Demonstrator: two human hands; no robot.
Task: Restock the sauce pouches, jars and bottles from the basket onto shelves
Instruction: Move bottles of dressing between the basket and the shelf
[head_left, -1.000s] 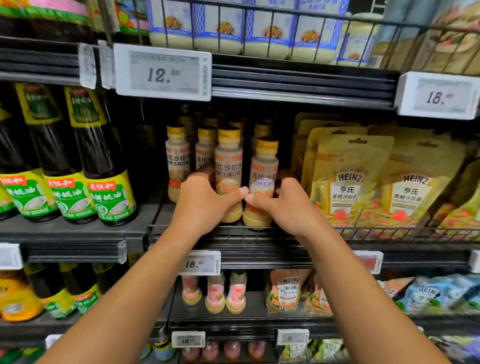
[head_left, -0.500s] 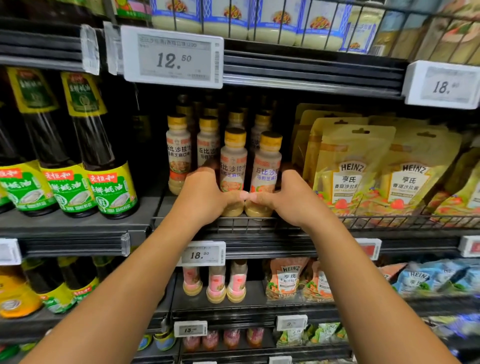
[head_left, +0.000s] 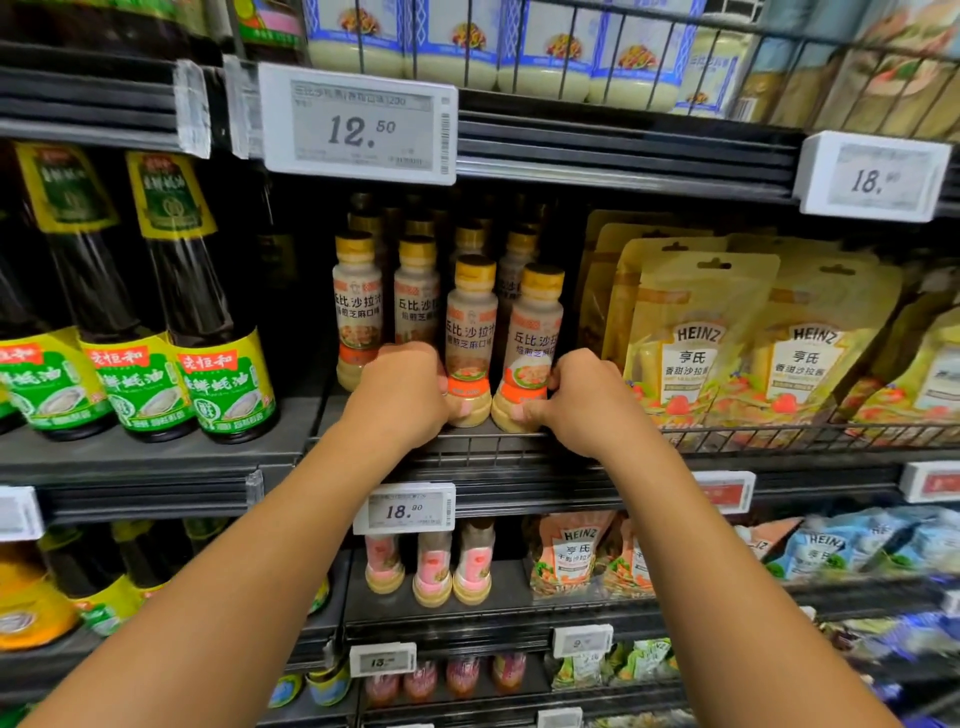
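Two beige sesame dressing bottles with yellow caps stand side by side at the front of the middle shelf (head_left: 498, 448). My left hand (head_left: 402, 395) grips the base of the left front bottle (head_left: 470, 332). My right hand (head_left: 582, 400) grips the base of the right front bottle (head_left: 535, 338). Both bottles stand upright on the shelf, almost touching. More bottles of the same kind (head_left: 358, 306) fill the rows behind them. The basket is out of view.
Dark oyster sauce bottles (head_left: 208, 332) stand to the left. Yellow Heinz pouches (head_left: 696, 338) lean behind a wire rail to the right. Price tags (head_left: 358, 124) hang above and below. Pink dressing bottles (head_left: 431, 566) and more pouches sit on the lower shelves.
Both hands have slid apart a little on the two front bottles, which now stand upright and closer together at the shelf's front edge. The view has shifted slightly.
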